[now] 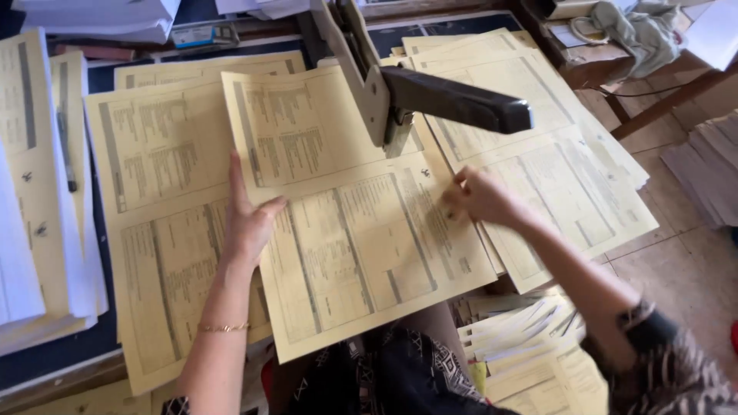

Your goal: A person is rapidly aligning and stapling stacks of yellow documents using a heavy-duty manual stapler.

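A large yellow printed sheet (350, 230) lies on the table under a long-arm stapler (430, 96), whose black handle sticks out to the right. My left hand (247, 215) rests flat with fingers spread on the sheet's left edge. My right hand (480, 196) pinches the sheet's right edge, fingers closed on the paper. A gold bracelet is on my left wrist.
Stacks of the same yellow sheets lie at the left (161, 192) and at the right (553, 169). White and yellow paper piles (38, 192) sit at the far left. Folded sheets (530, 346) are piled low at the right. A wooden stand with cloth (630, 38) stands at the top right.
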